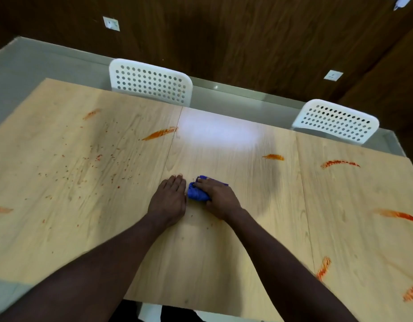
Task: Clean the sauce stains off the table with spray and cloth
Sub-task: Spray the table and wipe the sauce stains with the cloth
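Sauce stains (160, 133): orange-red smears are lying scattered over the tabletop (224, 252), one near the far edge left of the middle seam, several trailing toward the right edge and the near right corner, and fine specks are dotting the left half.
Cloth (196, 194): the blue cloth is sitting bunched into a wad near the middle of the tabletop, probably so it is taking pressure in one spot.
Right hand (218, 196): it is pressing down on the cloth, its grip closed over the wad with fingers curled across the top, which suits scrubbing.
Left hand (169, 198): it is lying flat just beside the cloth, fingers straight and together, holding nothing; likely it is bracing the person's lean.
Spray: no bottle is showing anywhere.
Progress: the middle strip is looking clean, while the smears toward both ends are still waiting.
Chairs (151, 83): two white perforated chairs are standing at the far edge.
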